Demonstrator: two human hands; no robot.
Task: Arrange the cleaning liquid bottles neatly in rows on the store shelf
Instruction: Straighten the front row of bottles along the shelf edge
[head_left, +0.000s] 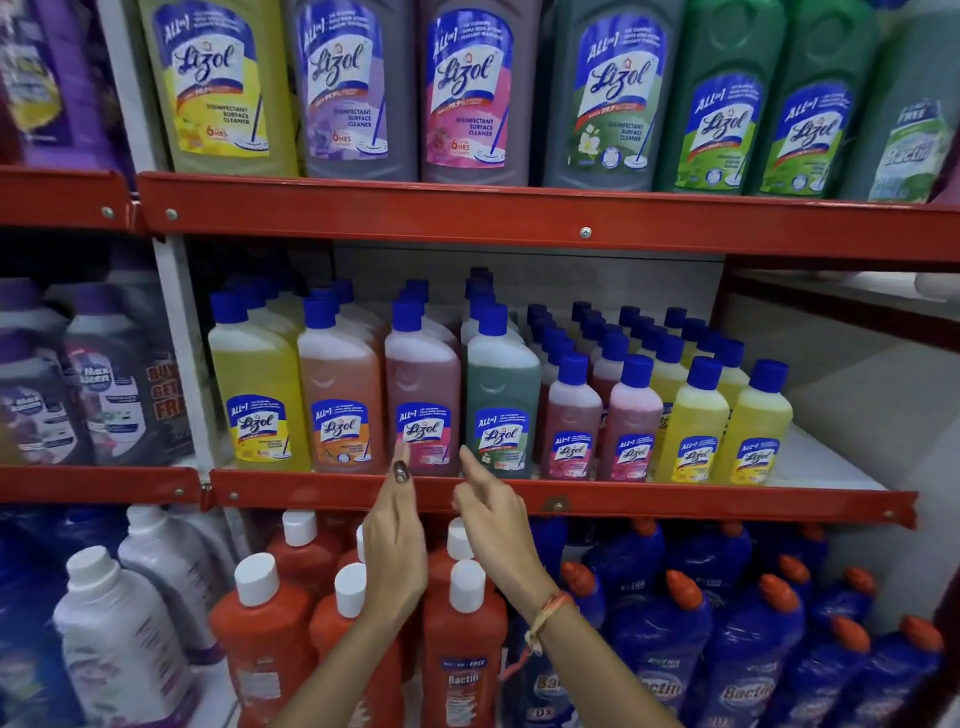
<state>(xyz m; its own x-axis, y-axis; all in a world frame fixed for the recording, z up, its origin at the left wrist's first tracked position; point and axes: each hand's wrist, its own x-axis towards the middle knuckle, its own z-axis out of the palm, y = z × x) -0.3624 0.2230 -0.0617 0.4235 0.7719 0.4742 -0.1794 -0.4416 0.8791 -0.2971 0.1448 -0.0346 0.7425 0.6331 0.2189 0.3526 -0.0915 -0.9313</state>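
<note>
Blue-capped Lizol bottles stand in rows on the middle red shelf (649, 506). In the front row stand a yellow bottle (254, 384), an orange one (340, 389), a pink one (422, 395) and a green one (501, 400). Smaller pink bottles (571, 415) and smaller yellow bottles (693, 421) fill the right part. My left hand (397, 540) and my right hand (493, 514) are raised at the shelf lip, either side of the pink bottle's base. Both are empty, fingers loose, fingertips close to the pink and green bottles; contact is unclear.
Large Lizol bottles (462, 88) line the top shelf. Below stand red Bactin bottles with white caps (462, 639), blue bottles with orange caps (670, 634) and white-capped lavender jugs (114, 639). Purple detergent packs (104, 395) sit in the left bay. White shelf surface (826, 462) shows beside the yellow bottles.
</note>
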